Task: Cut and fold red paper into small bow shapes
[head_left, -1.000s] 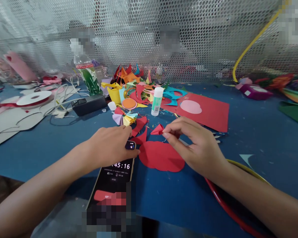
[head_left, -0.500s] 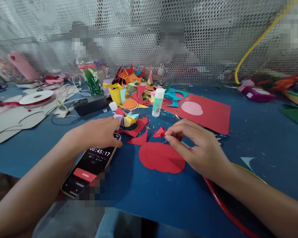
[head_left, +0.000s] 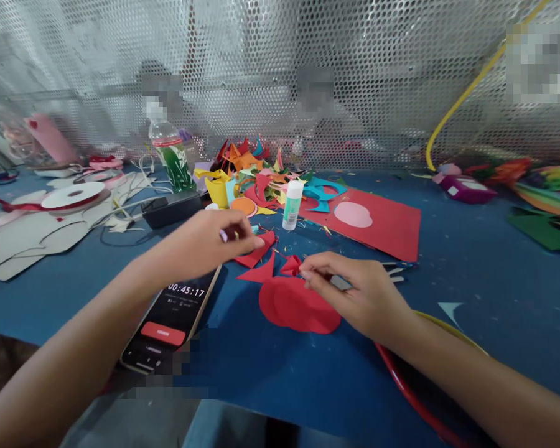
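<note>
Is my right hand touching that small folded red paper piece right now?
Touching. The head view shows the right hand's fingers pinching the small folded red paper piece at its edge, above the red cutout.

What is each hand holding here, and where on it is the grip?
The right hand pinches a small folded red paper piece by its right-hand end. The left hand closes its fingertips on the small multicoloured folded paper bundle, mostly hidden; the exact spot cannot be told.
</note>
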Tool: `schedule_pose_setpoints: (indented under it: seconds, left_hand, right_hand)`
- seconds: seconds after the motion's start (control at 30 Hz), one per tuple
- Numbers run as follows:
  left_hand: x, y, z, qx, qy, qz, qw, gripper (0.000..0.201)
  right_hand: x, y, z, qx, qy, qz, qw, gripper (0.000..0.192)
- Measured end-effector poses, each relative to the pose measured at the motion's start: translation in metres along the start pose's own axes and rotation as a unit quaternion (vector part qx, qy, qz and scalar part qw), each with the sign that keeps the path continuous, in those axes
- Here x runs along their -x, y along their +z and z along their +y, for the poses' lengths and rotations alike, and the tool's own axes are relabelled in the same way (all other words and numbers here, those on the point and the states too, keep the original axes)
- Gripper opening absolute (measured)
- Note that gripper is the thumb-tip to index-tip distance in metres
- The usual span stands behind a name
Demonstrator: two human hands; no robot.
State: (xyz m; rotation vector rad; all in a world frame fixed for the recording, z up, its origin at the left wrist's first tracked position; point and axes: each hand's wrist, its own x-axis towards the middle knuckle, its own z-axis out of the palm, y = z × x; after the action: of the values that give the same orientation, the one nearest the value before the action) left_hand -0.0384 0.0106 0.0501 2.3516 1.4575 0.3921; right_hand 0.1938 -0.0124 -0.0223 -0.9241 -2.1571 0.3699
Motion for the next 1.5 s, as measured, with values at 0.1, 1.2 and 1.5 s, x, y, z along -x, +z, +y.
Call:
schedule_pose_setpoints:
  seconds: [0.1, 1.2, 1.5]
  left_hand:
    - [0.001, 0.012, 0.018, 0.098, 0.106, -0.083, 0.986, 0.018]
    - [0.014, 0.044, 0.019, 0.109, 0.125, 0.042, 0.985, 0.03]
    - [0.014, 0.042, 0.018, 0.037, 0.14, 0.068, 0.987, 0.035]
  right_hand:
    - [0.0, -0.001, 0.0, 0.015, -0.03, -0.005, 0.999, 0.012]
    - [0.003, 0.003, -0.016, 0.017, 0.031, 0.032, 0.999, 0.009]
    - [0.002, 0.006, -0.019, -0.048, 0.108, 0.001, 0.993, 0.005]
